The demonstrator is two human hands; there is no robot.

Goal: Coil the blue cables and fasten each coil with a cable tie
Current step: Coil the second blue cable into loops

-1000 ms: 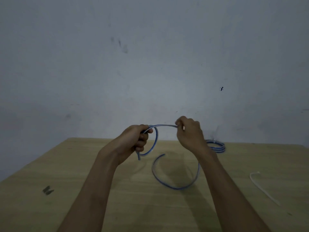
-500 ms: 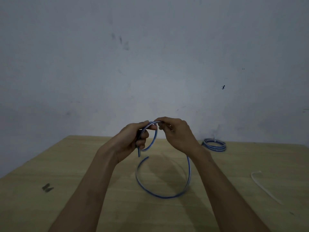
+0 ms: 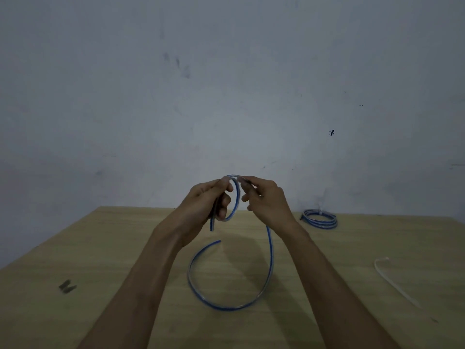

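Closing in since a second ago, the right hand [image 3: 266, 201] meets the left hand [image 3: 206, 204]; both pinch the thin blue flexible cable [image 3: 270, 248] into a first small loop between them, its tail sagging below them. Coiling has barely begun, I judge.

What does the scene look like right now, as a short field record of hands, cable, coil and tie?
left hand: grips a small loop of the blue cable, one end poking out below the fist
right hand: pinches the same cable at the loop's top
loose length: hangs from the right hand, curves on the table, free end uncoiled
finished coil: far right on the table, a pale tie seems fastened on it
cable tie: white, loose, right of the arms, untouched
dark mark: left on the table, unidentifiable
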